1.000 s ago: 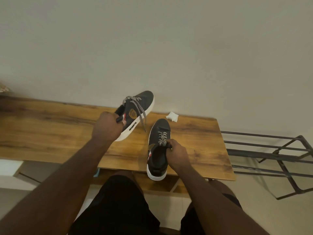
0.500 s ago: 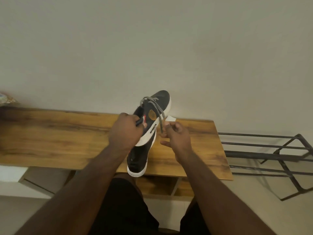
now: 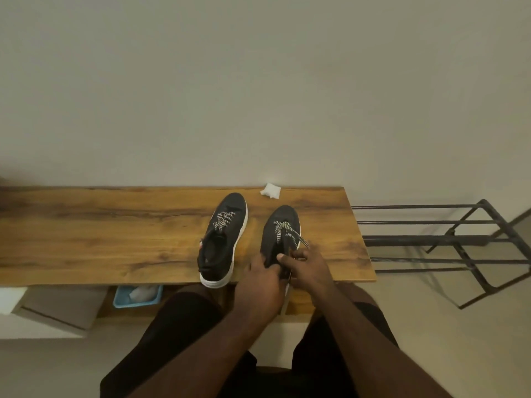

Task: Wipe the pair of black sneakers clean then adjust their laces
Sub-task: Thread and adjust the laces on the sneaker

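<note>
I see a grained wooden bench top (image 3: 115,234) carrying both black knit sneakers, white-soled, long axes running toe-to-wall. The left sneaker (image 3: 222,242) stands free. The right sneaker (image 3: 280,234) has its heel at the near edge. My left hand (image 3: 263,282) grips its collar; my right hand (image 3: 309,265) pinches a speckled lace (image 3: 301,239).

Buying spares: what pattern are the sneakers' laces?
Black-and-white zigzag woven laces, clearest in the head view.

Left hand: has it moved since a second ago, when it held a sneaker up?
Yes. The left hand has come down and rightward along the wooden table, now meeting the right hand at the right sneaker.
</note>
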